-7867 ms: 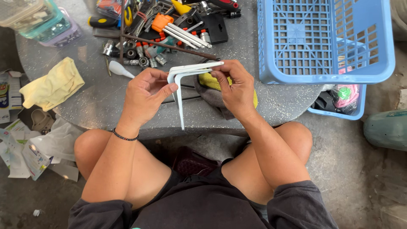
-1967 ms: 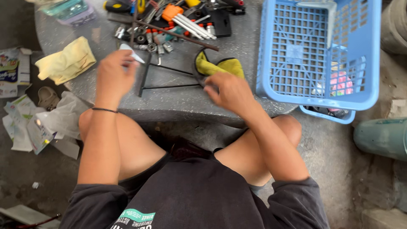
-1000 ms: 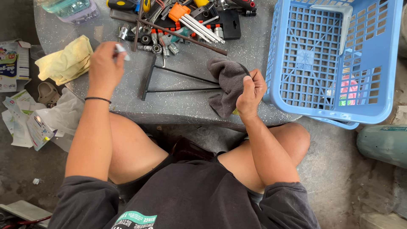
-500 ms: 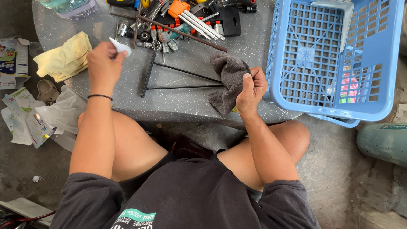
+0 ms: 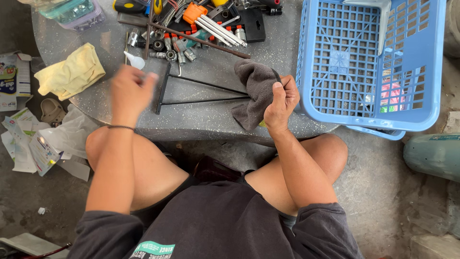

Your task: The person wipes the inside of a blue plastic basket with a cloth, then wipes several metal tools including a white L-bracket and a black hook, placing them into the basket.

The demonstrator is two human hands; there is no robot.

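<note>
My right hand (image 5: 282, 98) grips a dark grey cloth (image 5: 255, 91) that hangs over the round table's front edge, with a bit of yellow showing under it. A black metal bracket (image 5: 201, 91) of thin rods lies flat on the table between my hands. My left hand (image 5: 130, 91) hovers blurred just left of the bracket's crossbar, fingers curled, and I cannot tell if it holds anything. A small white piece (image 5: 136, 61) lies just beyond it.
A grey speckled round table (image 5: 201, 122) carries sockets, hex keys (image 5: 215, 24) and tools at the back, a yellow cloth (image 5: 71, 72) at left and a blue slotted basket (image 5: 371, 62) at right holding a white bracket (image 5: 378, 14). Papers and plastic litter the floor at left.
The white bracket left my hands and lies in the basket. My right hand picked up the grey cloth from the table; my left hand moved in over the black bracket's left end.
</note>
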